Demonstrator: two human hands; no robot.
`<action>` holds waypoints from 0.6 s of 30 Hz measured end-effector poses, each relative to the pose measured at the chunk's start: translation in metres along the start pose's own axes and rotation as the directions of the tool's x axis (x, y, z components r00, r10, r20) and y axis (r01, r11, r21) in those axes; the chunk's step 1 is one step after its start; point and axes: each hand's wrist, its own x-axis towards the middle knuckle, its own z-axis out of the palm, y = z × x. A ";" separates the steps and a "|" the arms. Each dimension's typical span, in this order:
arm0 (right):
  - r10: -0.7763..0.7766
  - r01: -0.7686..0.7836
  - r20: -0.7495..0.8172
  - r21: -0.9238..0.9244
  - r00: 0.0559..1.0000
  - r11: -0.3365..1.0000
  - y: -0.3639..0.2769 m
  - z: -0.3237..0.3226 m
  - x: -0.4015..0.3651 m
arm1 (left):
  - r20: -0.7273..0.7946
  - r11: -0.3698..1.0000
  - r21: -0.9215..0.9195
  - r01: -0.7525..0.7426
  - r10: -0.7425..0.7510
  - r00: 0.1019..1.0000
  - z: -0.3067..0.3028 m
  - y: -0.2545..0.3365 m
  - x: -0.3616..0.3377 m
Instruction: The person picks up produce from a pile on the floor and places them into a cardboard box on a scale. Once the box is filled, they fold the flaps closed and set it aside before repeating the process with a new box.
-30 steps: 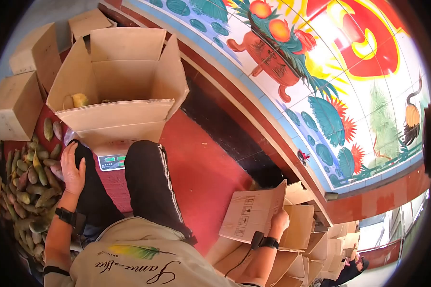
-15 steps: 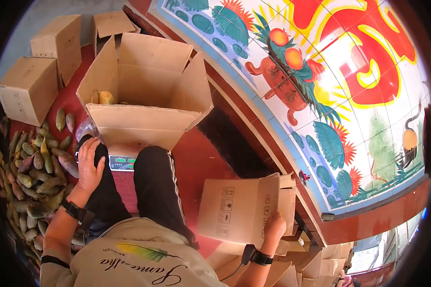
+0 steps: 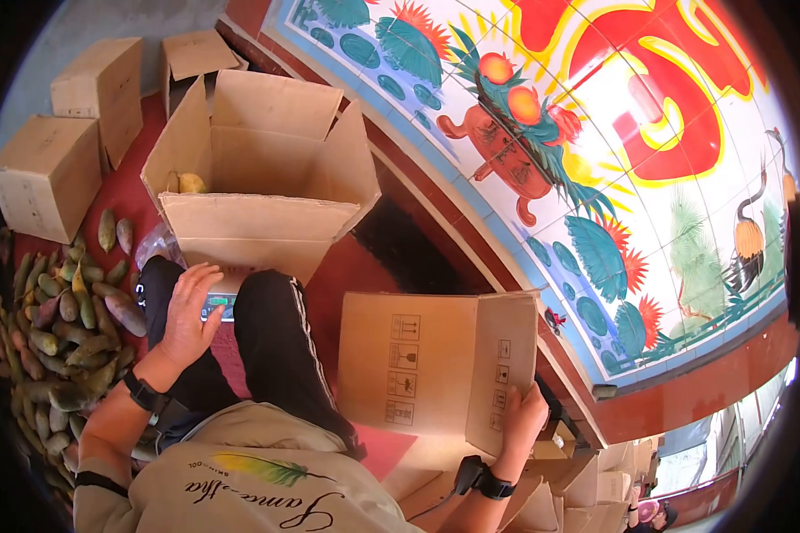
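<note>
My right hand (image 3: 525, 418) grips the edge of a partly folded cardboard box (image 3: 407, 360), whose printed panels face up beside my right leg. My left hand (image 3: 191, 315) is over my left knee, fingers stretched out and holding nothing. Close to its fingertips is the lit display of a digital scale (image 3: 218, 307), partly hidden by the hand and my knees. An open cardboard box (image 3: 262, 218) stands just beyond my knees, at the scale, its flaps raised. Inside it a yellowish piece of produce (image 3: 191, 183) shows at the left; the bottom is hidden.
A large heap of elongated green and purplish produce (image 3: 67, 346) lies on the left. Cardboard boxes (image 3: 49, 182) stand at the back left on the red floor. More cardboard (image 3: 573, 484) is stacked at lower right. A tiled, painted wall (image 3: 587, 169) with a ledge borders the right side.
My right hand has brought the partly folded box up and leftward, and its side panel has swung wider. My left hand has shifted right, towards the scale. The view has turned slightly.
</note>
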 end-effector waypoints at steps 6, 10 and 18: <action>-0.046 0.047 -0.009 0.009 0.999 0.999 -0.021 -0.022 0.008 | 0.015 0.997 -0.062 -0.038 0.039 0.999 0.003 0.012 0.003; -0.153 0.157 -0.103 0.035 0.983 0.987 -0.029 -0.038 0.018 | 0.136 0.985 -0.166 -0.048 0.071 0.988 0.010 0.020 0.004; -0.216 0.251 -0.325 0.071 0.921 0.965 -0.060 -0.101 0.048 | 0.327 0.917 -0.298 -0.264 0.358 0.875 0.030 0.046 0.012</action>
